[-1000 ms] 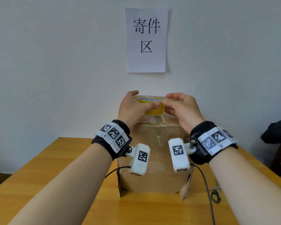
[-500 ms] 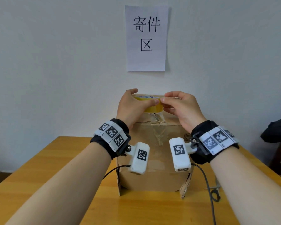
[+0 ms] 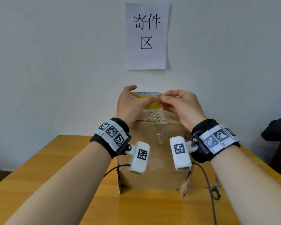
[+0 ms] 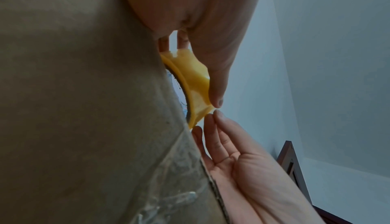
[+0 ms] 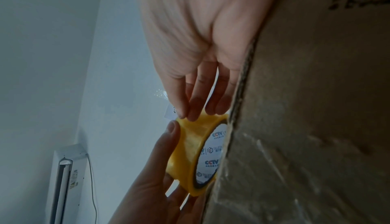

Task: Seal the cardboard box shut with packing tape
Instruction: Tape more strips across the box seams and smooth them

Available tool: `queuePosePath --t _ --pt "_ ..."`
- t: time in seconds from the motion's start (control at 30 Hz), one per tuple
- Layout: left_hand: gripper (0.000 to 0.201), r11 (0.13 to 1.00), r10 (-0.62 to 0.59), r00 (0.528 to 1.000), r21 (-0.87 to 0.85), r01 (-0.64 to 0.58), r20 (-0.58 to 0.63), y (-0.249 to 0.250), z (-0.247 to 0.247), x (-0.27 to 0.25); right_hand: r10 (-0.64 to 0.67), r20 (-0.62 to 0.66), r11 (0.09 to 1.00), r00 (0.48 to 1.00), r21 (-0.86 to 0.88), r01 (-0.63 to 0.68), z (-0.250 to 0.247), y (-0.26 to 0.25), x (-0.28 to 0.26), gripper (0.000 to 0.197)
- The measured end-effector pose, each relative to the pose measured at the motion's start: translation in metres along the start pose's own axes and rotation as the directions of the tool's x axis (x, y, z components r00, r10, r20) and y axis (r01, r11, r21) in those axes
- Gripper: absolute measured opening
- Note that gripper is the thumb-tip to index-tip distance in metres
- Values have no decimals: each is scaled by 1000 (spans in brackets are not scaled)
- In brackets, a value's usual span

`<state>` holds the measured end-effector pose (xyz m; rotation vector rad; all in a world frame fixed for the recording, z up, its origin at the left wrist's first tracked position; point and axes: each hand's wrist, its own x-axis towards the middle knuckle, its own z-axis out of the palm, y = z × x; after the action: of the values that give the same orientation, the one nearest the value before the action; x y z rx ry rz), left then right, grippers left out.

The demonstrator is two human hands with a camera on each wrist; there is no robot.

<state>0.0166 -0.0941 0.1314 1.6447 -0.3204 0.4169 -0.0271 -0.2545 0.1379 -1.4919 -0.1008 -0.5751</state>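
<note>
The roll of yellow packing tape [image 3: 150, 100] is held up just above the top of the cardboard box [image 3: 154, 159], near the box's far edge. The left hand [image 3: 130, 104] grips the roll, thumb laid across its near side and fingers curled round the far side. The right hand [image 3: 182, 105] has its fingertips [image 5: 192, 110] bunched against the roll's outer face beside the left thumb; whether they pinch a loose tape end cannot be told. The box stands on the wooden tabletop [image 3: 71, 159], with crinkled clear tape [image 3: 159, 132] running down its near face from the top seam. Right of the box, scissors [image 3: 216, 190] lie on the tabletop. On the wall behind the box hangs a paper sign [image 3: 146, 35] with printed characters.
</note>
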Motion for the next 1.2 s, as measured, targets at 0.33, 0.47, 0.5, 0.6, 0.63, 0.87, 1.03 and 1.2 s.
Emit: queuePosePath --t 0.33,0.47,0.5,0.6,0.63,0.87,1.03,1.2 --pt "96 983 -57 994 -169 72 96 7 -5 0 37 96 998 995 53 -42 1 -6 0 41" --pt "86 969 -49 984 -232 89 172 8 -7 0 49 180 992 983 107 -69 0 -11 -4 27" --pt "83 966 -50 984 -241 92 173 8 -7 0 46 189 990 981 120 -70 -1 -11 -4 25" --pt "72 960 -53 983 -263 99 177 8 -8 1 34 202 992 979 116 -58 -2 -11 -5 21" --pt "74 961 -54 982 -259 101 183 8 -7 1 32 202 993 979 108 -55 -2 -11 -5 19" --pt "88 968 -4 975 -244 60 223 5 -7 1 31 205 997 978 65 -45 2 -12 -7 10" --pt "95 969 14 974 -243 43 227 5 -8 0 22 203 996 979 85 -40 1 -11 -7 8" --pt "90 985 46 968 -173 -2 247 5 -7 -2 5 205 998 979 61 -18 2 -11 -8 32"
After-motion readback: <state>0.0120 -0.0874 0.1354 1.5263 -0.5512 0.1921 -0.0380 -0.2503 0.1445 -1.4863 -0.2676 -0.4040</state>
